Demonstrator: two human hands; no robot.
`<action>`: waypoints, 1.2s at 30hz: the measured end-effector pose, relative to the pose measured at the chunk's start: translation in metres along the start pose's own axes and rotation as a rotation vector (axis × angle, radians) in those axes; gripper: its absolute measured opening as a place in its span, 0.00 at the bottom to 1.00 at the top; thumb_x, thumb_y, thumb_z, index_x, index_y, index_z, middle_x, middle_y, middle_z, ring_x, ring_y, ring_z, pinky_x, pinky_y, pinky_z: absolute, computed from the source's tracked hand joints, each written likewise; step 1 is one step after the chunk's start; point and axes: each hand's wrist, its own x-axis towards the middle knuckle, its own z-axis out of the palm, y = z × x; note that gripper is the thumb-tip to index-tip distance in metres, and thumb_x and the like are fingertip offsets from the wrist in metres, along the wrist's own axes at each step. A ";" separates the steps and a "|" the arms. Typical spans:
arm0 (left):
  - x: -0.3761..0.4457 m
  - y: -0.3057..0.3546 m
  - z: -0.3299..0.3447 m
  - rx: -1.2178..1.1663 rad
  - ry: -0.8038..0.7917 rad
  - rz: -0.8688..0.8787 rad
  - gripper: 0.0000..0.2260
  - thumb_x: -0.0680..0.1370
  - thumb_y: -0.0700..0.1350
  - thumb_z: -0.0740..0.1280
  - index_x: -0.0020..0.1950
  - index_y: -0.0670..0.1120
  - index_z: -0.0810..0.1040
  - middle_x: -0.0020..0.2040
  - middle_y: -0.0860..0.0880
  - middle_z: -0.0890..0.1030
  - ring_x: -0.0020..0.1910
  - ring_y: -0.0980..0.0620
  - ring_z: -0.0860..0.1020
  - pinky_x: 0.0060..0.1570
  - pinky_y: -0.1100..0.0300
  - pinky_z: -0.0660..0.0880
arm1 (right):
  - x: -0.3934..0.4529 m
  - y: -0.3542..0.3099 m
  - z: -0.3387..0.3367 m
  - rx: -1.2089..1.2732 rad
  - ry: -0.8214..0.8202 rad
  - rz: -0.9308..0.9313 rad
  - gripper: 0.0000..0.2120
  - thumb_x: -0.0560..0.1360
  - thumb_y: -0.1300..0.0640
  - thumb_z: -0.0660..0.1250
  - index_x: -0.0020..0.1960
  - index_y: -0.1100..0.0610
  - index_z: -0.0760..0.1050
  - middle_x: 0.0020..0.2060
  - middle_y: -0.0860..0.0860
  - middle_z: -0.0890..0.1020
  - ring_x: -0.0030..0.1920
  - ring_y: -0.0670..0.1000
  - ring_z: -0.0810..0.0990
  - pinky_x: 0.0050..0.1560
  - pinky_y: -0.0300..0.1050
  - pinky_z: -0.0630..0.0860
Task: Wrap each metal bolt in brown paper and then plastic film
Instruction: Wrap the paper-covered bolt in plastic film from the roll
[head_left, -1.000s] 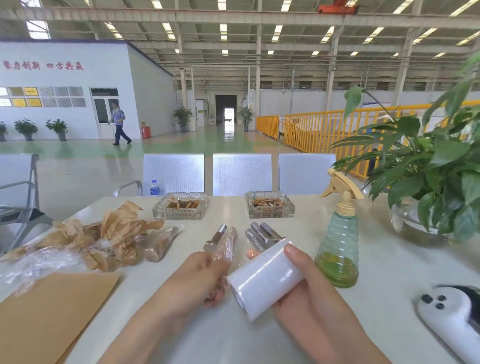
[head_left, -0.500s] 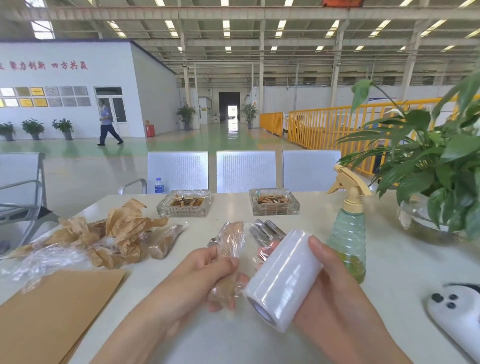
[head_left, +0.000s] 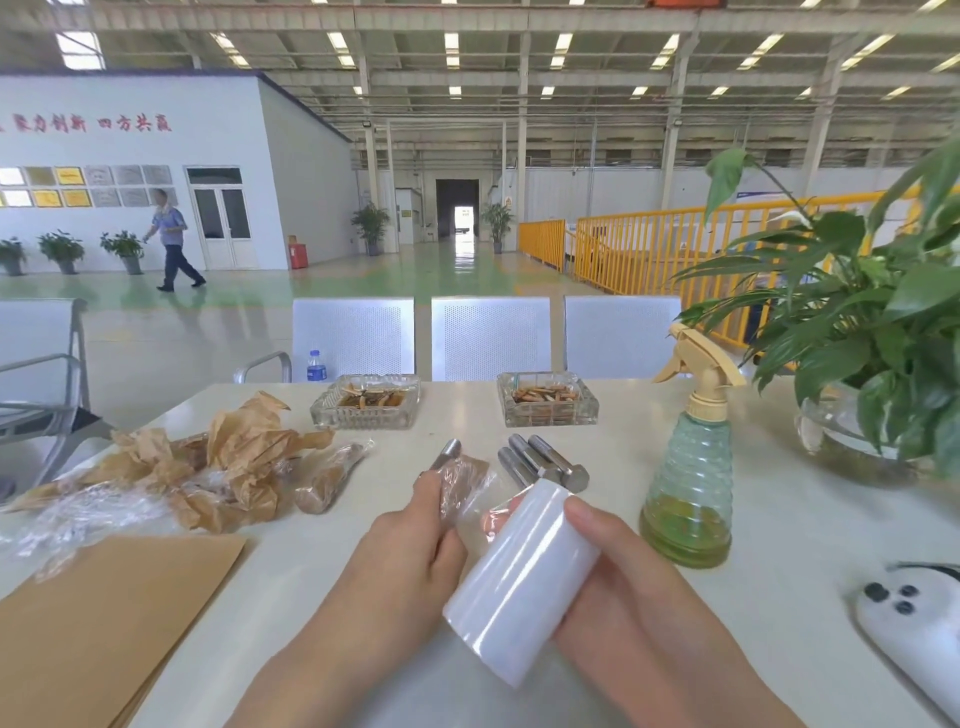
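Clear plastic film stretches from the white film roll (head_left: 522, 582) in my right hand (head_left: 623, 582) to the paper-wrapped bolt (head_left: 460, 483) in my left hand (head_left: 410, 556). My right fingers curl under the roll and my thumb lies along its top, so I grip it tilted, near end toward me. My left hand, seen from the back, holds the bolt's lower part with curled fingers; the bolt's brown upper end sticks up past my fingertips, shiny under film.

Both hands hover over a pale table (head_left: 597, 457). Just beyond them lie bare metal bolts (head_left: 540, 462) side by side, and one more bolt (head_left: 448, 453) behind the wrapped one. To the left sit a finished wrapped bolt (head_left: 330, 475), a heap of crumpled brown paper (head_left: 228, 467) mixed with film, and flat brown sheets (head_left: 104, 623) at the near edge. On the right stand a green spray bottle (head_left: 688, 488) with yellowish liquid at its bottom, a potted plant (head_left: 883, 338) and a white device (head_left: 914, 623).

Two glass ashtrays (head_left: 366, 402) (head_left: 545, 400) at the far edge hold cigarette butts. Behind the table are perforated metal seats (head_left: 491, 338), then a large hall with green floor, yellow railings (head_left: 649, 244) and a person walking (head_left: 171, 239).
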 end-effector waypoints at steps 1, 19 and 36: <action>0.002 0.003 0.001 -0.080 -0.016 -0.066 0.06 0.82 0.47 0.60 0.49 0.58 0.67 0.31 0.49 0.75 0.28 0.54 0.72 0.30 0.62 0.69 | -0.001 0.000 -0.001 0.004 -0.023 0.000 0.33 0.47 0.56 0.87 0.50 0.66 0.86 0.48 0.63 0.86 0.49 0.62 0.86 0.53 0.57 0.80; -0.004 0.007 -0.010 -0.067 0.062 0.070 0.11 0.78 0.60 0.61 0.46 0.53 0.71 0.27 0.49 0.74 0.26 0.53 0.71 0.30 0.58 0.67 | -0.005 -0.012 0.014 0.029 0.121 -0.011 0.16 0.57 0.58 0.70 0.37 0.70 0.84 0.41 0.64 0.84 0.51 0.64 0.79 0.70 0.61 0.67; -0.003 0.017 -0.012 -0.397 -0.057 0.020 0.07 0.79 0.52 0.66 0.48 0.49 0.74 0.27 0.53 0.76 0.25 0.53 0.71 0.27 0.65 0.65 | 0.007 -0.010 -0.008 -0.029 -0.036 -0.104 0.34 0.39 0.60 0.87 0.44 0.69 0.86 0.43 0.65 0.86 0.41 0.62 0.87 0.48 0.58 0.83</action>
